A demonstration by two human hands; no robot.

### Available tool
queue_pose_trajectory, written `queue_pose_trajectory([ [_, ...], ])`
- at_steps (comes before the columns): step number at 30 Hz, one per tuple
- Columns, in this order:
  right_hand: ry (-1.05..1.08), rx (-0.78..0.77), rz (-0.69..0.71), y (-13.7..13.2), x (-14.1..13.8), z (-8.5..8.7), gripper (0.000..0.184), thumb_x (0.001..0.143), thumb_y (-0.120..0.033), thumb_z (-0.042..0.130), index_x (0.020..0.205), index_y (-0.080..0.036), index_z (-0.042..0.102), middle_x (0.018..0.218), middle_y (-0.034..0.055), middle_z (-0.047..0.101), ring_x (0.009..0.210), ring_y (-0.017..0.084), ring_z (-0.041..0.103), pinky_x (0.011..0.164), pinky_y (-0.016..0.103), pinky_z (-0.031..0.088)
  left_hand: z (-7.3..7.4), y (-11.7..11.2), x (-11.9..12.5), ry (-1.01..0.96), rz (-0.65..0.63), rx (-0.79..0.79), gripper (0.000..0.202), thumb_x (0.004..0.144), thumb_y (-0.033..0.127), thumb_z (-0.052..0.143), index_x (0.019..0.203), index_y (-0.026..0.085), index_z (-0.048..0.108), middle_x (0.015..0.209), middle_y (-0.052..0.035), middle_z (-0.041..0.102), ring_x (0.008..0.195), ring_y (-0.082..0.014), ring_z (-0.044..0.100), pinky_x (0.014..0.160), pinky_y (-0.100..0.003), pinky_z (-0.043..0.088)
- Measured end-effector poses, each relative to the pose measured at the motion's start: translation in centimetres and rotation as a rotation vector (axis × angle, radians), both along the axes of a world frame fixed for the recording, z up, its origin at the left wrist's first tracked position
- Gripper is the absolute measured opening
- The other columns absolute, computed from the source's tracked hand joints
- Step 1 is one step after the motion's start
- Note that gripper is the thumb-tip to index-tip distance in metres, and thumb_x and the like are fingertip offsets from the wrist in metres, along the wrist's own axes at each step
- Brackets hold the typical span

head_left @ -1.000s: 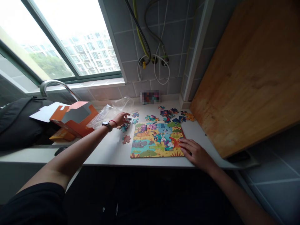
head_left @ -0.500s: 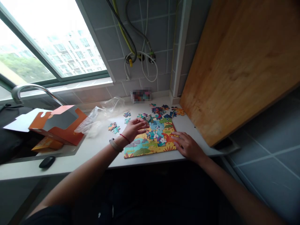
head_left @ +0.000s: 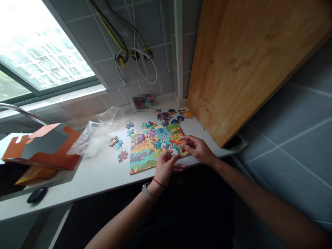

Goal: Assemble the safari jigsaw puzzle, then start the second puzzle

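A colourful jigsaw puzzle (head_left: 147, 150), mostly assembled, lies on the white counter (head_left: 98, 173). My left hand (head_left: 166, 167) is at the puzzle's near right corner, thumb and forefinger pinched together. My right hand (head_left: 198, 149) is just beyond it at the puzzle's right edge, with its fingers curled and the tips close together. The two hands nearly touch. Whatever either pinch holds is too small to make out. Loose puzzle pieces (head_left: 168, 116) lie in a heap behind the puzzle. Three more loose pieces (head_left: 115, 141) lie to its left, one (head_left: 122, 156) nearer me.
A large wooden board (head_left: 241, 58) leans against the tiled wall on the right. A clear plastic bag (head_left: 101, 129) and an orange cardboard box (head_left: 44, 148) lie to the left, with a black mouse (head_left: 37, 194) near the counter's front edge. Hoses (head_left: 124, 52) hang on the back wall.
My left hand has come from the loose pieces on the left, across the puzzle, to its near right corner beside my right hand. The view has swung to the right.
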State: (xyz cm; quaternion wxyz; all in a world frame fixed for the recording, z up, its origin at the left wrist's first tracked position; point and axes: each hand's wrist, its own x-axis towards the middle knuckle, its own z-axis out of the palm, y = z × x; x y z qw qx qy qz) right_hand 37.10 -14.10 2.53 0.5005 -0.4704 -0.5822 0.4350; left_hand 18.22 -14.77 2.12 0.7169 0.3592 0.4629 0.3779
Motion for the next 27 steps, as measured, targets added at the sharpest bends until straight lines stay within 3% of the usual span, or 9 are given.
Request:
queue_pose_trajectory([
  [4,0.010,-0.052,0.068,0.1,0.3,0.3,0.042,0.088,-0.050,0.073,0.115,-0.018,0.069,0.083,0.0023,0.074,0.074,0.018,0.073,0.071,0.032,0.063,-0.2,-0.2,0.2,0.010,-0.064,-0.017,0.066,0.063,0.057,0.093,0.101,0.023,0.052,0.095,-0.0086,0.080,0.062,-0.0246,0.078,0.049,-0.026,0.060],
  [6,-0.022,-0.057,0.077,0.4,0.6,0.4,0.040,0.085,-0.048,0.076,0.112,-0.019,0.070,0.083,0.0022,0.074,0.072,0.018,0.072,0.067,0.030,0.062,-0.2,-0.5,0.2,-0.003,-0.061,-0.020,0.071,0.066,0.058,0.092,0.116,0.024,0.054,0.101,-0.0106,0.080,0.062,-0.0243,0.078,0.051,-0.027,0.061],
  [9,-0.067,-0.032,-0.029,1.3,0.9,0.1,0.035,0.087,-0.049,0.073,0.104,-0.019,0.072,0.086,0.0040,0.075,0.068,0.017,0.070,0.063,0.029,0.060,0.0,-1.4,-0.3,-0.021,-0.079,-0.013,0.086,0.072,0.062,0.087,0.141,0.030,0.046,0.111,-0.0114,0.080,0.064,-0.0247,0.079,0.053,-0.030,0.062],
  [12,-0.184,-0.003,-0.110,2.4,1.1,-0.8,0.030,0.088,-0.047,0.070,0.097,-0.019,0.075,0.085,0.0049,0.077,0.062,0.016,0.066,0.060,0.029,0.056,0.0,-2.4,-1.8,0.014,-0.113,0.077,0.070,0.078,0.065,0.080,0.133,0.028,0.058,0.103,-0.0104,0.080,0.060,-0.0240,0.078,0.050,-0.029,0.059],
  [14,-0.282,0.004,-0.109,3.1,1.1,-1.6,0.026,0.088,-0.044,0.069,0.094,-0.019,0.077,0.082,0.0047,0.078,0.061,0.017,0.066,0.060,0.029,0.054,-0.1,-2.7,-3.1,0.092,-0.124,0.209,0.049,0.084,0.063,0.075,0.114,0.025,0.069,0.089,-0.0086,0.078,0.053,-0.0206,0.073,0.048,-0.028,0.057],
  [16,-0.357,0.017,-0.104,3.5,1.0,-2.1,0.023,0.088,-0.040,0.068,0.091,-0.019,0.078,0.080,0.0044,0.078,0.064,0.018,0.066,0.063,0.029,0.053,0.0,-2.3,-4.3,0.226,-0.140,0.405,0.031,0.089,0.054,0.072,0.104,0.027,0.076,0.083,-0.0077,0.077,0.056,-0.0198,0.073,0.056,-0.031,0.060],
  [19,-0.411,0.040,-0.111,3.7,0.7,-2.6,0.020,0.091,-0.037,0.068,0.092,-0.020,0.079,0.081,0.0037,0.078,0.065,0.017,0.066,0.066,0.029,0.052,-0.1,-0.2,-5.8,0.471,-0.200,0.755,0.012,0.088,0.037,0.077,0.098,0.033,0.081,0.098,-0.0088,0.078,0.100,-0.0284,0.075,0.098,-0.045,0.061],
  [22,-0.479,0.110,-0.148,3.6,0.2,-2.8,0.016,0.093,-0.032,0.067,0.091,-0.020,0.078,0.085,0.0034,0.077,0.068,0.016,0.065,0.067,0.028,0.050,-0.9,2.8,-6.5,0.717,-0.257,1.065,0.017,0.092,0.030,0.072,0.107,0.034,0.080,0.128,-0.0058,0.073,0.136,-0.0324,0.057,0.118,-0.058,0.047],
  [27,-0.620,0.182,-0.178,3.1,-0.2,-3.1,0.011,0.094,-0.027,0.069,0.098,-0.023,0.078,0.099,0.0043,0.072,0.080,0.017,0.068,0.075,0.028,0.053,-2.2,4.8,-6.8,0.975,-0.349,1.354,0.024,0.102,0.033,0.061,0.121,0.031,0.075,0.144,-0.0054,0.064,0.147,-0.0323,0.047,0.117,-0.057,0.049],
])
